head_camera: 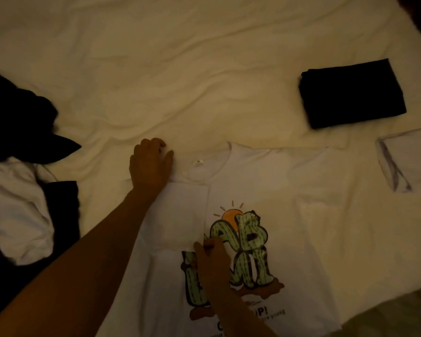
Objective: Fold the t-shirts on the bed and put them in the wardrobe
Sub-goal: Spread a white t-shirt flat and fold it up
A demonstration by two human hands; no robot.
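Note:
A white t-shirt (265, 181) with a green cactus print lies face up on the bed, collar away from me. Its left sleeve (180, 215) is folded inward over the chest. My left hand (150, 164) rests at the shirt's left shoulder, fingers curled at the fabric edge. My right hand (212, 261) pinches the lower corner of the folded sleeve, on top of the print. A folded black t-shirt (353, 93) lies at the upper right. A folded white t-shirt (408, 159) lies at the right edge.
An unfolded heap of black and white garments (22, 166) sits at the left side of the bed. The wrinkled cream bedsheet (180, 69) stretches across the far half. The bed's near right corner (394, 310) shows at the bottom right.

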